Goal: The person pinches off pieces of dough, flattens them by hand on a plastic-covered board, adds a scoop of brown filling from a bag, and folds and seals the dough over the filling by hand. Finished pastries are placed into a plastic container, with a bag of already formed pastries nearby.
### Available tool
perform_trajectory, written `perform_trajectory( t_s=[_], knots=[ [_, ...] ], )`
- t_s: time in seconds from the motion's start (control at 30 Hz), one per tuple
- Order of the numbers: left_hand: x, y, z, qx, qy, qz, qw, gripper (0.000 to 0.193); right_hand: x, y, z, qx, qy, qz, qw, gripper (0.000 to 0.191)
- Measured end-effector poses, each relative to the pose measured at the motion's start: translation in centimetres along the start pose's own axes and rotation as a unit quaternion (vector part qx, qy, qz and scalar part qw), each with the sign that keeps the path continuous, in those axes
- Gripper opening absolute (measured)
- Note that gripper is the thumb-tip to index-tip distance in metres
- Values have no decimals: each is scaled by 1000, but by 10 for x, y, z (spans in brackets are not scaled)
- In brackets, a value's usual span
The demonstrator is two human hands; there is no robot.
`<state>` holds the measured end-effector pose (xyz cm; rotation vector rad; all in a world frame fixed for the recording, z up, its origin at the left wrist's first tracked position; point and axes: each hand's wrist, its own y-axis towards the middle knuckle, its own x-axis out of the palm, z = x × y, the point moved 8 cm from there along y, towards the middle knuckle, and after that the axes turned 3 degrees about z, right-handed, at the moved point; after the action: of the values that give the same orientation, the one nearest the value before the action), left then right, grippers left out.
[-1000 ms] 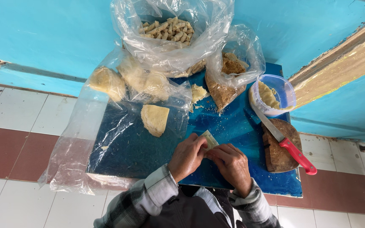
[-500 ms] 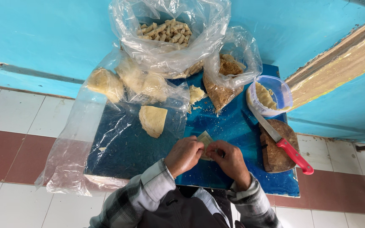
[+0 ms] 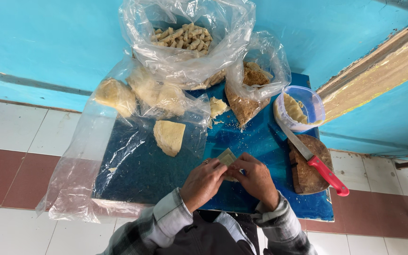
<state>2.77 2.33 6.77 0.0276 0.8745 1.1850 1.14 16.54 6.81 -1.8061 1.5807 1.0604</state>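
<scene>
Blue table point(image 3: 260, 141): hands, wrapper point(image 3: 226, 156) nearer than before.

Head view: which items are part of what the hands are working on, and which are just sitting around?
In use:
- left hand and right hand, together folding a small pale thin dough sheet

Lying about:
- red-handled knife resting on a round wooden block
- clear plastic tub
- clear bag of pale finished rolls
- clear bag of brown crumbs
- pale dough wedge

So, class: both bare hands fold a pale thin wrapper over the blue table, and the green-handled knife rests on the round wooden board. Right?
Not quite: the knife has a red handle, as the head view shows. The rest stands: both hands fold the pale thin wrapper, and the knife lies on the round wooden board.
</scene>
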Motion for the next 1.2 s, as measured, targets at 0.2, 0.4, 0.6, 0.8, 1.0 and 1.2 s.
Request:
perform_trajectory(
  t_s=[0.2, 0.4, 0.6, 0.8, 1.0, 1.2],
  knots=[
    [5, 2, -10, -32, 0, -22, 999, 8, -19, -12, -21, -125, -31, 28, 991, 19],
    [9, 3, -18, -61, -7, -27, 998, 4, -25, -24, -25, -157, -7, 59, 986, 20],
    [12, 3, -21, -66, -2, -30, 997, 5, -15, -16, -18, -118, -3, 70, 991, 13],
    [14, 2, -20, -62, 22, -22, 998, 5, -19, -20, -33, -154, -32, 94, 983, 15],
    [9, -1, -18, -72, 15, 8, 997, 7, -12, -15, -27, -146, -28, 91, 985, 12],
    [11, -4, -9, -16, 46, -21, 999, 19, 0, 2, 4, -24, 37, 5, 999, 14]
  ],
)
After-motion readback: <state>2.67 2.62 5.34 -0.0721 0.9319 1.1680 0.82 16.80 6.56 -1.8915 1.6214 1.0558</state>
